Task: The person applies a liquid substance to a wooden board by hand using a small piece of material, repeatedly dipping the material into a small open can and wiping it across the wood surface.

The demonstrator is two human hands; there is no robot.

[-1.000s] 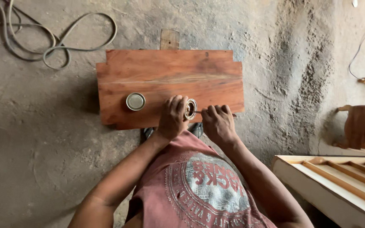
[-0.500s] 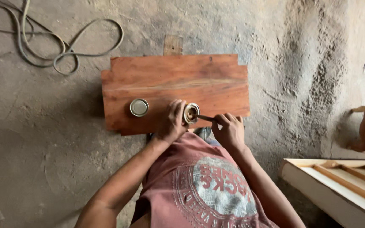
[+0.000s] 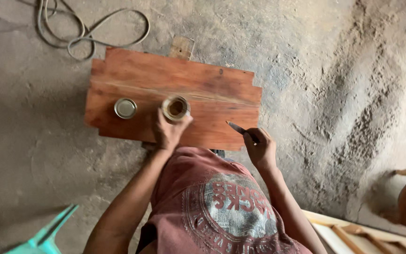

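A reddish wooden board (image 3: 212, 89) lies flat on the dusty floor in front of me. My left hand (image 3: 169, 131) grips a small open tin can (image 3: 175, 107) with brownish stuff inside, standing on the board. The can's round metal lid (image 3: 125, 108) lies on the board to its left. My right hand (image 3: 259, 148) holds a thin metal blade (image 3: 237, 127), its tip pointing left over the board's near edge, apart from the can.
A grey cable (image 3: 85, 33) loops on the floor behind the board. A small wood offcut (image 3: 181, 47) pokes out at the board's far edge. A pale wooden frame (image 3: 367, 235) lies at the lower right, a teal object (image 3: 48, 233) at the lower left.
My right hand has drawn the blade away from the can toward the right. The can stands open in my left hand. The camera has moved closer and shifted.
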